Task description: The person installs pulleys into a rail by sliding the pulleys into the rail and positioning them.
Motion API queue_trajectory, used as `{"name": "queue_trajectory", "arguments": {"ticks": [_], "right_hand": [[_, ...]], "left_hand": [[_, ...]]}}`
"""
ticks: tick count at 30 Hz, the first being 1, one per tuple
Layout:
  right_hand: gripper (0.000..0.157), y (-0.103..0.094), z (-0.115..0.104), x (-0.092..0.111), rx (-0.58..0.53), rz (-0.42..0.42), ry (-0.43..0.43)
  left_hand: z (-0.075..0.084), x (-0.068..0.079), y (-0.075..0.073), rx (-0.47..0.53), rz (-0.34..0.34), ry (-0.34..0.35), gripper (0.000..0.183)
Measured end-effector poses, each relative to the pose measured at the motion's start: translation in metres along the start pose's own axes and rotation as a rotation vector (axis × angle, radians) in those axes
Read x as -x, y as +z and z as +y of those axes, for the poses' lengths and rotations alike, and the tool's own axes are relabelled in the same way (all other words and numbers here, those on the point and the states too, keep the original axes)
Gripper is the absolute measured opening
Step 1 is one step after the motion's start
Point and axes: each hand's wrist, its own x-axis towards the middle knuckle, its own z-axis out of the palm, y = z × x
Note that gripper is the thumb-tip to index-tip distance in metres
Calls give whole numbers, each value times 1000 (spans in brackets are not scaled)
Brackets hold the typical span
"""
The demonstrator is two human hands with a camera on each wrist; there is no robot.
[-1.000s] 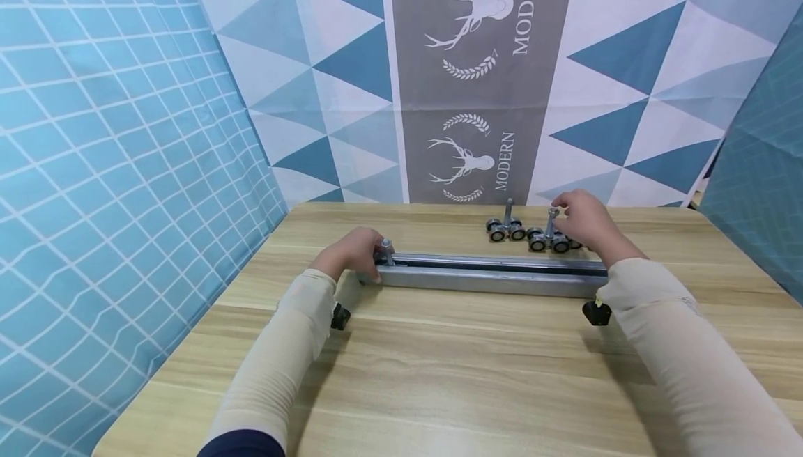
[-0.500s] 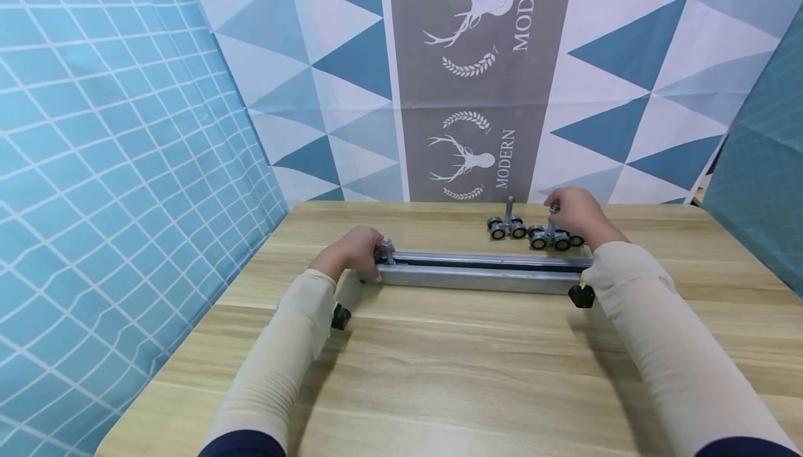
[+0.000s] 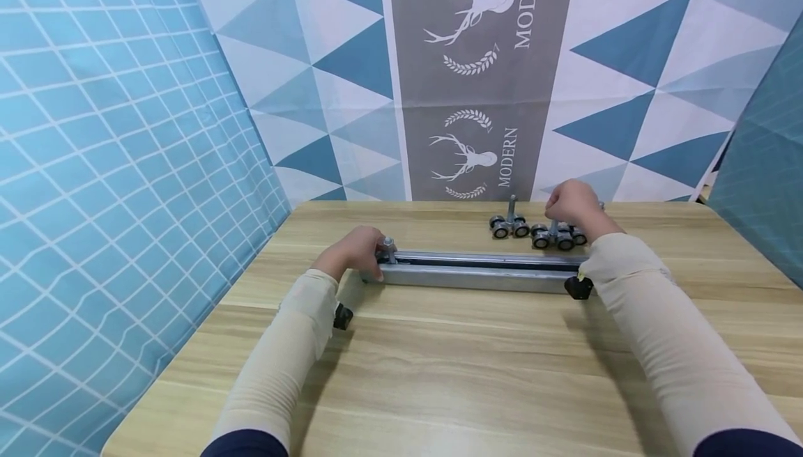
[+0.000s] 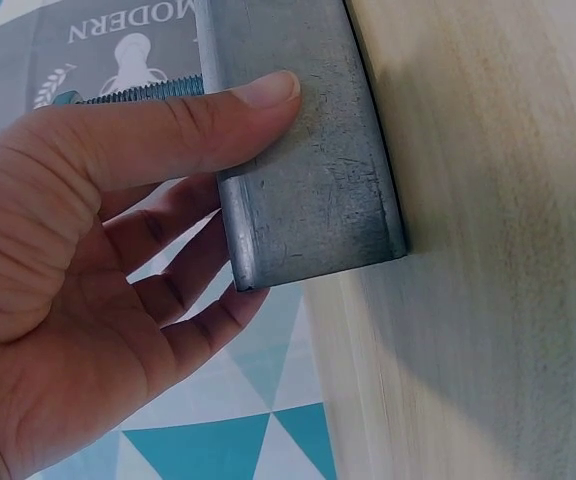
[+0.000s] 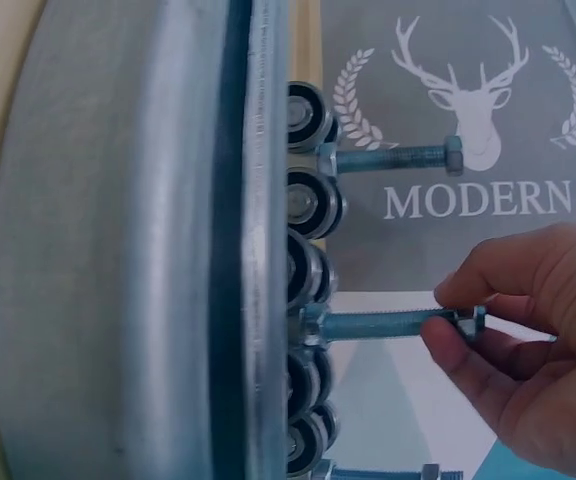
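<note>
My left hand (image 3: 359, 253) grips the left end of a grey metal channel rail (image 3: 477, 279) that lies across the table. In the left wrist view the thumb presses the rail's flat side (image 4: 308, 200) and the other fingers reach behind it. A threaded bolt (image 3: 389, 251) rises from the slot beside that hand. Behind the rail's right part, my right hand (image 3: 574, 202) pinches the upright bolt of a roller trolley (image 3: 553, 237) near its top. The right wrist view shows thumb and fingers around this bolt (image 5: 373, 325), close to the nut, with the trolley's black-edged wheels partly hidden by the rail.
A second roller trolley (image 3: 510, 226) stands just left of the pinched one, bolt up. Another trolley (image 3: 580, 237) shows partly behind it on the right. The wooden table (image 3: 464, 373) ends at a patterned cloth (image 3: 351, 95) at the back.
My right hand has moved slightly left and its fingers have closed on the trolley's bolt top. The left hand keeps its place on the rail.
</note>
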Motion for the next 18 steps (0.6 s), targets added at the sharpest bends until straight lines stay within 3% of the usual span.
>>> {"name": "queue_trajectory", "arguments": {"ticks": [6,18], "right_hand": [[34,-5,-5,3,-13,-36,47],[12,-6,-6,8,-23,-7,22]], "left_hand": [[0,0,0,-3,2,4,46],[-1,1,1,-5,7,14,46]]}}
